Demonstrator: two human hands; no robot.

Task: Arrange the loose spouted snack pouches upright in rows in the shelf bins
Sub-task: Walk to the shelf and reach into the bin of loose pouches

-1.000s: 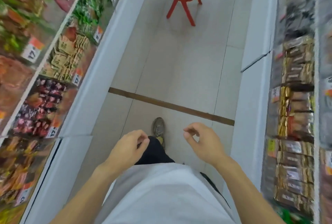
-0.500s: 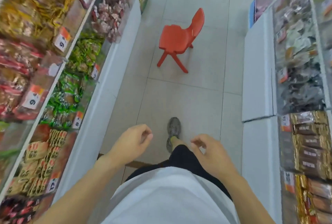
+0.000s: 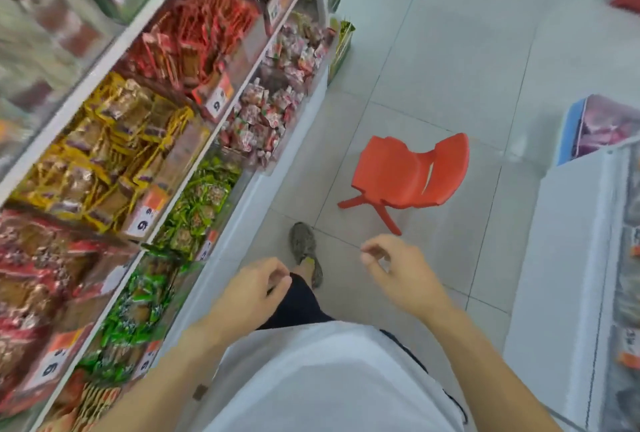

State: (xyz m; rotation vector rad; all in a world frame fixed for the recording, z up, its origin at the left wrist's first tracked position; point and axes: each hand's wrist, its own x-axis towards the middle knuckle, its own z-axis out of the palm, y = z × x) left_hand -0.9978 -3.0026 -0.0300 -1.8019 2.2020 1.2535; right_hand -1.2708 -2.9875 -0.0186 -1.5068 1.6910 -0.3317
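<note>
2 empty hands, left hand (image 3: 250, 288) and right hand (image 3: 398, 270), fingers loosely curled, beside blurred pink-and-white snack pouches (image 3: 273, 109) heaped in a shelf bin (image 3: 298, 99).

The red chair (image 3: 405, 177) now sits mid-right, closer to the foot (image 3: 304, 248); the left shelves (image 3: 145, 113) fill more of the frame.

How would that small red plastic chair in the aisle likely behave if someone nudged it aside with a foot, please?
The red plastic chair looks thin-moulded, so probably light for its size. On the smooth floor tiles it would likely slide easily. Its legs splay outward, so a low push should shift rather than tip it.
</note>
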